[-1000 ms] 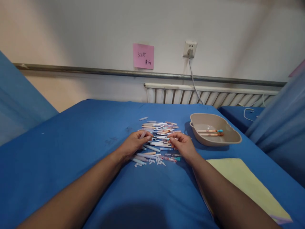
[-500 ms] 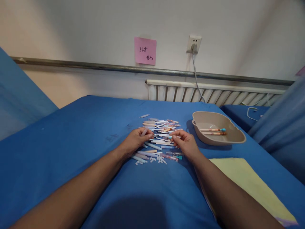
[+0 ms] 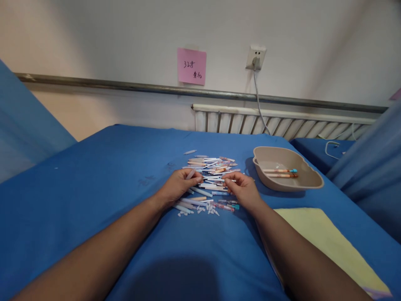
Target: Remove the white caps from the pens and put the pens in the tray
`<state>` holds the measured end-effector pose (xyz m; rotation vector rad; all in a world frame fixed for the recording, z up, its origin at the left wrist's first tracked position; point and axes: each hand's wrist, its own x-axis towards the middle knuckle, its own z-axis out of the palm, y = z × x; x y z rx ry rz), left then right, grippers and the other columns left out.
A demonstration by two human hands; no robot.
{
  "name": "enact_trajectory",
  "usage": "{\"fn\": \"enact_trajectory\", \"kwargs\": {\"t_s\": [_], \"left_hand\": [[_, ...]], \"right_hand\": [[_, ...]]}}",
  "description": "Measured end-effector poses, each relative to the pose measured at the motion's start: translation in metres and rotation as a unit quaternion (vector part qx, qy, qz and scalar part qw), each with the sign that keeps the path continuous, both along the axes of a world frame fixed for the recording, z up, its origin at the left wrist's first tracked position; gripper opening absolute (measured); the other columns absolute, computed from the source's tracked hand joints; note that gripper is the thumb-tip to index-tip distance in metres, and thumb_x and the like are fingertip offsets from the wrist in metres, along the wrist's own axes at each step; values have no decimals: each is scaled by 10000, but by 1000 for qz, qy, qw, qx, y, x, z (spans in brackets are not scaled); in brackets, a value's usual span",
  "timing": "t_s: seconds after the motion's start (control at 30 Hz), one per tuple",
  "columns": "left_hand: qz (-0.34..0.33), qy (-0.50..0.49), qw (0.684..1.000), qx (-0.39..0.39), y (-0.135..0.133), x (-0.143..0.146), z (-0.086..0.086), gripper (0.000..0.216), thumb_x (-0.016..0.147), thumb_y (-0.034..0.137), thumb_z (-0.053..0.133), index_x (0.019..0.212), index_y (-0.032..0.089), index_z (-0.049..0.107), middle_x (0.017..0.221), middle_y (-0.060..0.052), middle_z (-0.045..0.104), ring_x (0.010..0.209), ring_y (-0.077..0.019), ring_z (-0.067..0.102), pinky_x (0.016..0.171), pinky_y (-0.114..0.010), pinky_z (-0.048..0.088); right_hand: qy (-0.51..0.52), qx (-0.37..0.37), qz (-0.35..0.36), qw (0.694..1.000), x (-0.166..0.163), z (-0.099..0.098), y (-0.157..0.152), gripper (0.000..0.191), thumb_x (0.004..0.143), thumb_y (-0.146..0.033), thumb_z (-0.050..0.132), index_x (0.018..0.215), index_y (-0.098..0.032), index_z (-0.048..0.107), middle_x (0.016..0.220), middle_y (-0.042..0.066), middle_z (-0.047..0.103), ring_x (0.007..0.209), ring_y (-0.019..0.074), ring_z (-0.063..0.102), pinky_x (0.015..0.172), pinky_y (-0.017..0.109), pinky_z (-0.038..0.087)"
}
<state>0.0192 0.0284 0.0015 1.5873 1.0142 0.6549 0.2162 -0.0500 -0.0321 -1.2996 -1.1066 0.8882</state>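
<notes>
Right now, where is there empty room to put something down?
Free: the blue cloth left of the left hand, and its near part before the pen pile. Crowded: the pile itself, the tray and yellow cloth by the right hand.

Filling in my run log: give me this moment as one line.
left hand: pinching pen barrel | right hand: touching pen pile | tray: holds two pens

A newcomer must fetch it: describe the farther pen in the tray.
On the blue table, right of the pile, sits a beige tray. Two pens lie inside; it is the farther one, teal-capped where its neighbour is brown-capped.
</notes>
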Motion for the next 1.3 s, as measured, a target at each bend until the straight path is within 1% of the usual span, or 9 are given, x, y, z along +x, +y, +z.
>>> {"fn": "enact_trajectory", "kwargs": {"t_s": [0.2,0.33,0.47,0.6,0.8,0.93,1.0,1.17,1.3], "left_hand": [[-5,11,1000,28,-2,2,0,316,643,437,705,716,131,682,673,-9,640,590,-113,509,580,-218,359],[-32,1,999,5,-6,3,1,308,650,430,707,693,127,667,634,-3,604,555,-103,486,540,-210,349],[-51,-20,998,-30,-10,4,1,313,671,432,706,695,124,653,596,8,570,501,-82,455,486,-194,325],[-72,-69,991,-93,-11,3,-1,312,647,414,746,725,132,641,648,4,594,537,-89,519,522,-196,388],[-121,-67,984,-112,-13,3,1,323,593,344,795,781,116,664,696,-24,645,599,-115,575,583,-220,447],[-123,-58,986,-94,-14,6,2,295,575,326,796,732,120,655,648,-3,627,587,-104,552,567,-207,422],[-127,-51,987,-83,-13,5,2,292,587,334,785,733,123,646,643,5,612,579,-99,538,570,-208,412],[-119,-3,993,8,-7,-2,12,290,677,380,710,837,145,652,700,5,590,641,-119,529,614,-223,399],[-136,46,988,61,-6,-8,24,359,819,464,506,917,168,684,696,-4,564,633,-136,489,584,-233,370]], "right_hand": [[-50,7,68,996,-4,-3,-4,176,779,-340,569,842,-181,610,690,9,669,491,100,518,480,222,398],[-132,24,120,984,-7,2,-11,158,839,-281,519,953,-195,588,700,-5,668,540,106,555,547,230,424],[-254,96,131,953,-10,13,-20,321,874,-199,477,1191,-230,514,728,-18,669,643,119,599,654,247,432],[-290,109,165,936,-13,19,-25,415,892,-164,438,1291,-275,464,725,-31,662,646,114,611,652,238,431],[-304,138,164,928,-16,18,-26,429,871,-129,447,1271,-270,505,766,-15,662,677,118,605,677,237,435],[-316,148,162,923,-17,19,-26,419,852,-114,450,1234,-260,540,806,3,665,691,127,595,670,241,429],[-314,143,159,925,-17,19,-26,399,855,-127,449,1216,-261,553,765,-3,656,650,126,582,641,240,421],[-241,102,139,955,-16,14,-24,316,880,-214,444,1165,-237,578,597,-38,585,515,111,520,545,229,388],[-144,76,132,978,-13,9,-21,291,873,-254,460,1134,-207,579,604,-39,576,512,99,512,528,217,393]]}}
